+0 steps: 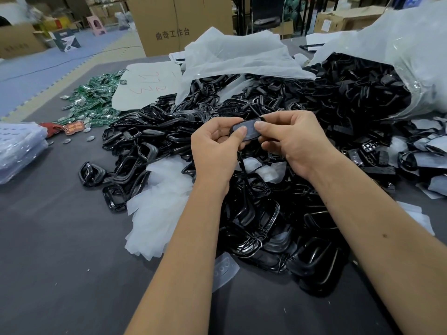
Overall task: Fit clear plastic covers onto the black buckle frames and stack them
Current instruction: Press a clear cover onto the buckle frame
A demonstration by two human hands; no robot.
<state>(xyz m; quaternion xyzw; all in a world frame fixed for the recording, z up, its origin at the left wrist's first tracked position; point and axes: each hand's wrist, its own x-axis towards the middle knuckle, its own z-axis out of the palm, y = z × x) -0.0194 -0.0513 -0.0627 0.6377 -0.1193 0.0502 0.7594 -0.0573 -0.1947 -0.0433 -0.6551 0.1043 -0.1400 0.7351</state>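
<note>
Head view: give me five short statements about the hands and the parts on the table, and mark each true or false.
1. Both hands pinch one black buckle frame between them. True.
2. The left hand lies flat on the table. False: it is raised, gripping the frame with the right hand.
3. The green parts lie to the left of the black pile. True.
4. The cardboard box stands on the pile. False: it stands behind the table.
5. The clear bag at right holds green parts. False: black ones.

- One head-worn view, looking forward and down from above the pile of black buckle frames.
- Close in; the pile fills the middle, cardboard boxes beyond it.
</note>
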